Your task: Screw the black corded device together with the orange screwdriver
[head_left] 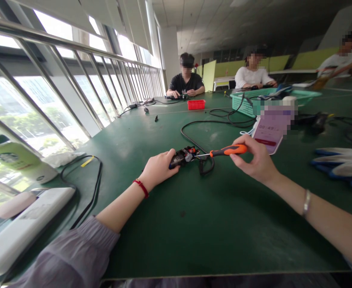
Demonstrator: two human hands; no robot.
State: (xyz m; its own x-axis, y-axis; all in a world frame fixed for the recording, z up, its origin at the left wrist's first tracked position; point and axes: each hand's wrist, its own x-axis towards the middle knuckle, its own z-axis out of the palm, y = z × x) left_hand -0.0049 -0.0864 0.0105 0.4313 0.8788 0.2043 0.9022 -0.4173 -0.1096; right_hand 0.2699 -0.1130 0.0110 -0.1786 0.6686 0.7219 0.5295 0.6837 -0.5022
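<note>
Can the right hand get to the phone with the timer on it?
Probably yes: the phone looks close to the right hand, and nothing seems to block the way. But that hand holds the screwdriver, so it may need freeing first.

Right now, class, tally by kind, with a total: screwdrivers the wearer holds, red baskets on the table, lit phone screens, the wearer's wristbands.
Screwdriver: 1
Red basket: 1
Lit phone screen: 1
Wristbands: 2
Total: 5

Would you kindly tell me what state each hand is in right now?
Left hand: closed on the black device.
Right hand: holding the orange-and-black screwdriver by its handle.
</note>
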